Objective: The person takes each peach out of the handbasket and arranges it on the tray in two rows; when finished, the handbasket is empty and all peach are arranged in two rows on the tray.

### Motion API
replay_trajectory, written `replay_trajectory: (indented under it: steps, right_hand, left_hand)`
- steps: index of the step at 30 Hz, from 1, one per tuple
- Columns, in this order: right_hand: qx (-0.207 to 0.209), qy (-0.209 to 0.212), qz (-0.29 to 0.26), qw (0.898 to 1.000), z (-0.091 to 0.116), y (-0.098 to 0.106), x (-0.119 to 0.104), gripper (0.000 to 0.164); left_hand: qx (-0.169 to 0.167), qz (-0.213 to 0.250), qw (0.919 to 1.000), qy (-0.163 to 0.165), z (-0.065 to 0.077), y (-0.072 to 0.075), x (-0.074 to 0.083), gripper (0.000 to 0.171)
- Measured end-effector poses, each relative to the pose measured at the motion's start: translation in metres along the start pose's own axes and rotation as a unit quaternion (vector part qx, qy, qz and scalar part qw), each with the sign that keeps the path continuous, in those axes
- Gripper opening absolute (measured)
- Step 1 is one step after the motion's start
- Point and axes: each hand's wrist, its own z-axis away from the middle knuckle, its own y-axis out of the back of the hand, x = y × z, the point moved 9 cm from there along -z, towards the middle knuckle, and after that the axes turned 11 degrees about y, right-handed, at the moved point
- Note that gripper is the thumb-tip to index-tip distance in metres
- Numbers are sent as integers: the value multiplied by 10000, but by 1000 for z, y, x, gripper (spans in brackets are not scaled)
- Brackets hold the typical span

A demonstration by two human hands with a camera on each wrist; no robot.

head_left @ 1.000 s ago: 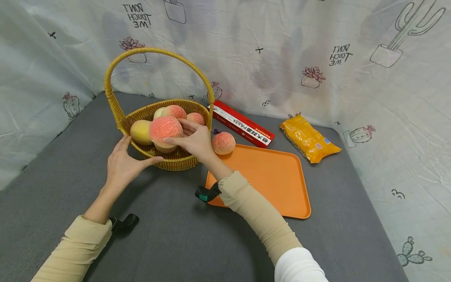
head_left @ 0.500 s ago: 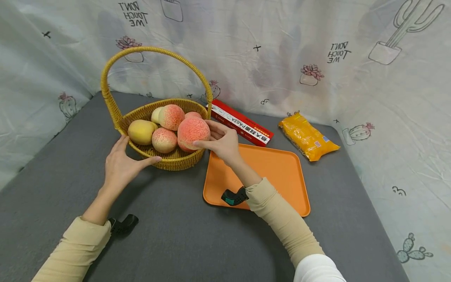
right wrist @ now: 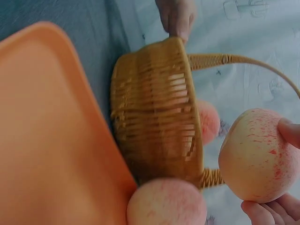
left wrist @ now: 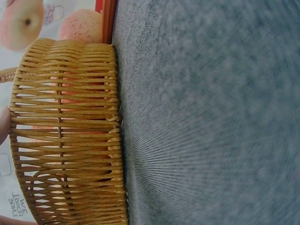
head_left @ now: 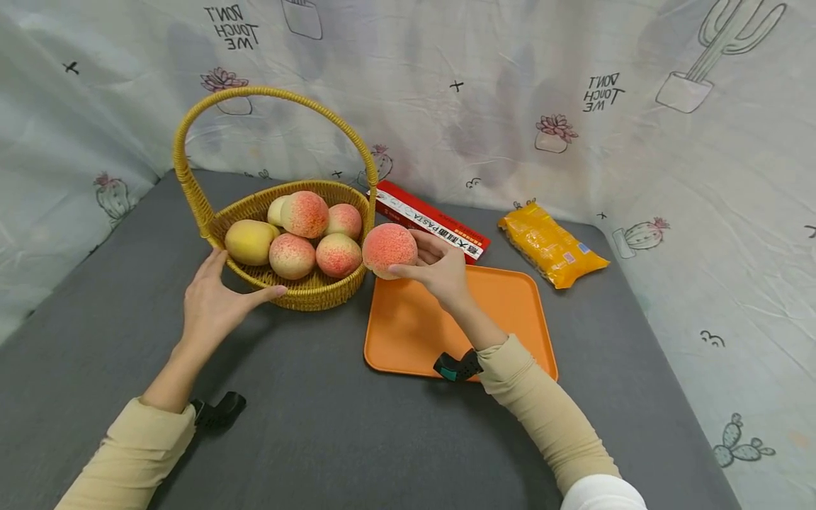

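One peach [head_left: 390,249] up off the surface [head_left: 306,425], pinched between thumb and fingers of right hand [head_left: 440,273], just right of wicker basket [head_left: 319,300], by the far-left corner of orange tray [head_left: 497,312]. Nearly round, so no clear long axis; pink side toward head view, dark-centred hollow toward left wrist view, pale side toward right wrist view.

Left hand [head_left: 213,301]: thumb and fingers spread wide, touching basket rim at near left. Basket upright, oval, long axis roughly left to right, tall handle [head_left: 274,92] arching the same way.

Inside: four more peaches [head_left: 292,256], plus yellow fruit [head_left: 248,242] at left, long axis roughly left to right, and pale fruit [head_left: 275,211], partly hidden, at far side. Low in right wrist view: loose peach [right wrist: 166,204] at tray corner, just right of basket.

Far side: red pasta box [head_left: 440,223], long axis far-left to near-right; yellow-orange packet [head_left: 551,244] farther right, slanted likewise.
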Motion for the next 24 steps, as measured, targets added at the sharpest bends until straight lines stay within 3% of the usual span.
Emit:
replay_trajectory:
  steps: [15,24]
  right_hand:
    - [327,-188,465,9982,4,57,12,62]
    - [360,-426,1099,9924,4,77,21,68]
  left_hand:
    - [-22,-46,10000,11,-1,1,-2,118]
    - [-56,-36,10000,-2,1,1,1,118]
